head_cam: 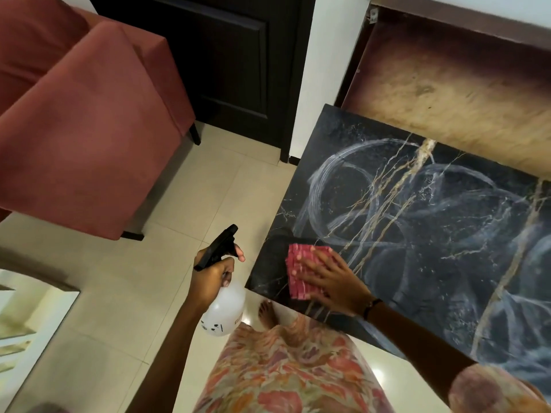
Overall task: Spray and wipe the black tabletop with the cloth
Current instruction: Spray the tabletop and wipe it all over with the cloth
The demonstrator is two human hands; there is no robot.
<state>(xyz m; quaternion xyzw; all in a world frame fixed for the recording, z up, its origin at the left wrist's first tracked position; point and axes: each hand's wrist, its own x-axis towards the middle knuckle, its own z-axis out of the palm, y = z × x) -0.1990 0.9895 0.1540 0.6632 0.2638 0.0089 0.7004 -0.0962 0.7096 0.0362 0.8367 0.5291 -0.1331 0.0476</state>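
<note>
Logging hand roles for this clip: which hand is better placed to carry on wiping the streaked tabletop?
Right. The right hand lies flat on the pink cloth at the black tabletop corner; the left hand grips the spray bottle off the table.

The black marble-look counter, veined in gold and white, has a smooth polished face smeared with whitish, wet-looking arcs. The pink cloth lying on it is ribbed and nubbly, matt in finish. The spray bottle has a translucent white plastic body and a matt black plastic trigger head. The cream floor tiles are glossy and catch light spots. The rust-red armchair is covered in soft, velvety fabric.
</note>
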